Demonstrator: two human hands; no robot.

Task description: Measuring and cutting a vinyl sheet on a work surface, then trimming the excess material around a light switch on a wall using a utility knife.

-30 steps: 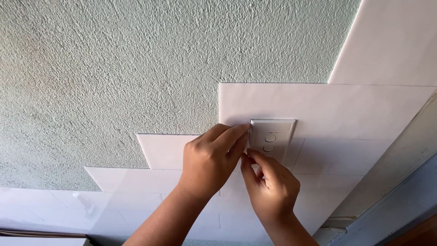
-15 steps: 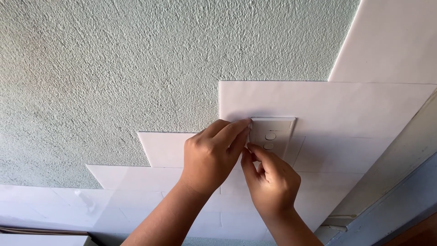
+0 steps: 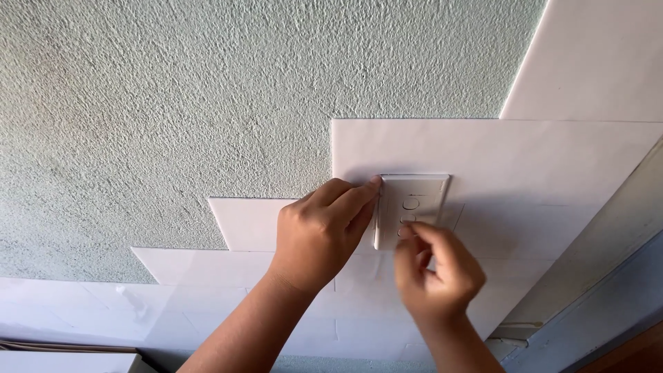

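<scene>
Left hand [image 3: 321, 235] fingertips pressed flat on the white outlet cover [image 3: 409, 207] edge, right hand [image 3: 435, 273] pinching at its lower face: hold square to the white tile [image 3: 525, 152], press evenly.

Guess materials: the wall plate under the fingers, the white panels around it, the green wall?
Wall plate: likely moulded plastic, smooth off-white with a raised rim; left hand and right hand touch it.
White panels: smooth, faintly glossy tiles, material unclear.
Green wall: rough textured plaster or paint, matte.
</scene>
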